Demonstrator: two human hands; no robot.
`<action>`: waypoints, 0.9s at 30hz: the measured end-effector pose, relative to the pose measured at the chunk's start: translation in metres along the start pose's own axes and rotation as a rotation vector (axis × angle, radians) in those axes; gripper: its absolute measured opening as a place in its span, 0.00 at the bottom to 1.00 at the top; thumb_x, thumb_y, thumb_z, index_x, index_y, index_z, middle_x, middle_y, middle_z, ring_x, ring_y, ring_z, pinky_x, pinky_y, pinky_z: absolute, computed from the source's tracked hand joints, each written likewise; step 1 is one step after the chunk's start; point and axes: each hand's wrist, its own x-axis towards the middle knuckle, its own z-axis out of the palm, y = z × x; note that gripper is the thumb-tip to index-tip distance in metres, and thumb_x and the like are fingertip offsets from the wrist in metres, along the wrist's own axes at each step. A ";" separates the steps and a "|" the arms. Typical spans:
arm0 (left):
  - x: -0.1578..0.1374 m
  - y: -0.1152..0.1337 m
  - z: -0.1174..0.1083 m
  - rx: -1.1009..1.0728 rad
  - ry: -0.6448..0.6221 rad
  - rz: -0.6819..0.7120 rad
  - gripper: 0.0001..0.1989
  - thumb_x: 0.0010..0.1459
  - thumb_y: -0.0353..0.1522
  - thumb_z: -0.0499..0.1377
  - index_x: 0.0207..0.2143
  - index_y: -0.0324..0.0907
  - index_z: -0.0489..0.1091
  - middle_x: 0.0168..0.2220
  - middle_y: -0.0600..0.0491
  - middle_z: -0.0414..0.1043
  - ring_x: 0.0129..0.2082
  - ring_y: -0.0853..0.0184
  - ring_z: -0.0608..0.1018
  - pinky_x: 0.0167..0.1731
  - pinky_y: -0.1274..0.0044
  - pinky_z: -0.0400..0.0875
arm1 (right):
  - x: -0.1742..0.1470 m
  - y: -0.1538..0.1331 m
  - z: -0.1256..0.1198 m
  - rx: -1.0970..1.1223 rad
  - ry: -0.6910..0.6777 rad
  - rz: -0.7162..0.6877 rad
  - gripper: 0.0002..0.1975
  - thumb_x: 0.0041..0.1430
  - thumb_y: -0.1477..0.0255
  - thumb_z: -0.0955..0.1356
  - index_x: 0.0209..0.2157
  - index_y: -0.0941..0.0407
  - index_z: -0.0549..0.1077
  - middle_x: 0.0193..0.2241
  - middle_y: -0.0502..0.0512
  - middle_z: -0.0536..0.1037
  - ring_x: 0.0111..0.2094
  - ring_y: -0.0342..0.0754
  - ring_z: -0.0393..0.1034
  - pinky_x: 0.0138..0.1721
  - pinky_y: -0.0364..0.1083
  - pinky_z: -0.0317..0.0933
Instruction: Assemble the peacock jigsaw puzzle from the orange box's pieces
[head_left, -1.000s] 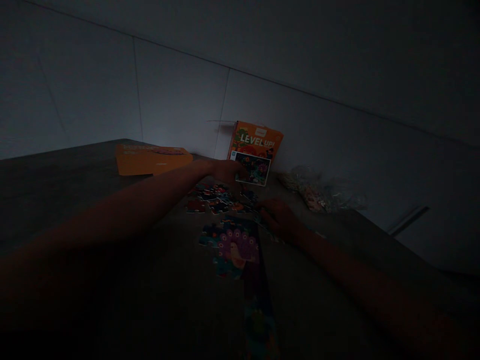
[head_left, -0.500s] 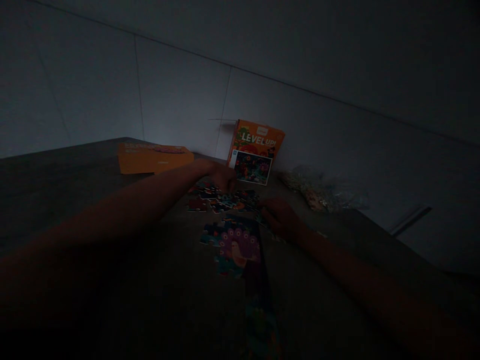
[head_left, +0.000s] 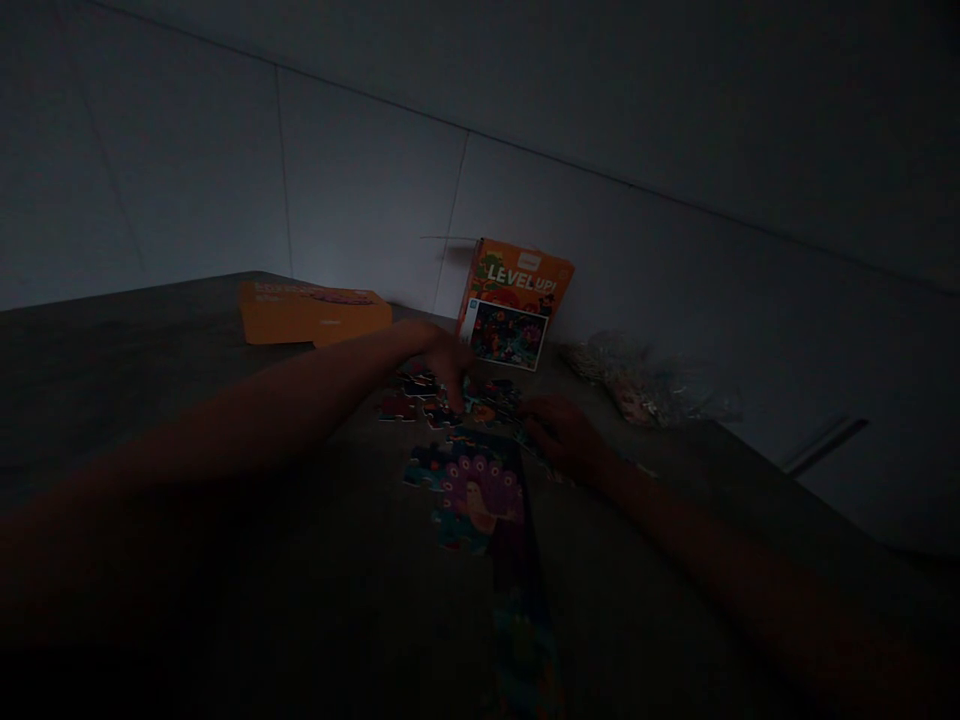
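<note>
Between our two hands lies a scatter of loose puzzle pieces (head_left: 442, 400) on a dim table (head_left: 187, 420). Our left hand (head_left: 448, 362) reaches in from the left and hangs over the far part of the scatter, fingers curled downward onto the pieces; the light is too poor to tell whether it grips one. Our right hand (head_left: 564, 432) rests on the table at the right edge of the scatter, fingers bent, and we cannot tell whether it holds anything either.

Just nearer to us than both hands sits the joined part of the puzzle (head_left: 474, 490), showing a purple peacock. Its long axis runs from the hands back toward our body, continuing as a dark strip. The left hand is the nearer one to the loose pieces; the right hand is just beside the top right corner of the joined part.

Beyond the left hand an orange puzzle box (head_left: 517, 300) leans upright against the wall. An orange lid (head_left: 311, 312) lies flat farther left, and a crumpled clear bag (head_left: 645, 385) lies beyond the right hand.
</note>
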 end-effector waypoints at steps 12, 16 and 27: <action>-0.019 0.005 -0.025 -0.036 0.100 0.009 0.20 0.51 0.42 0.63 0.43 0.39 0.74 0.36 0.49 0.78 0.33 0.61 0.77 0.32 0.76 0.69 | 0.001 0.000 0.001 0.011 0.003 -0.011 0.12 0.66 0.71 0.61 0.41 0.57 0.75 0.40 0.61 0.78 0.42 0.54 0.73 0.45 0.53 0.65; -0.016 0.008 -0.025 -0.033 0.250 0.049 0.23 0.55 0.42 0.60 0.48 0.36 0.70 0.41 0.47 0.77 0.37 0.60 0.77 0.35 0.75 0.69 | 0.000 0.001 0.001 0.012 0.003 -0.006 0.11 0.65 0.71 0.62 0.42 0.56 0.75 0.41 0.60 0.78 0.43 0.54 0.73 0.46 0.53 0.65; 0.012 0.034 0.008 0.022 0.215 0.028 0.25 0.52 0.41 0.64 0.50 0.38 0.71 0.45 0.47 0.78 0.41 0.61 0.78 0.38 0.78 0.69 | 0.000 0.003 0.002 0.008 -0.014 0.000 0.12 0.65 0.70 0.61 0.42 0.56 0.75 0.41 0.61 0.78 0.43 0.54 0.73 0.47 0.54 0.65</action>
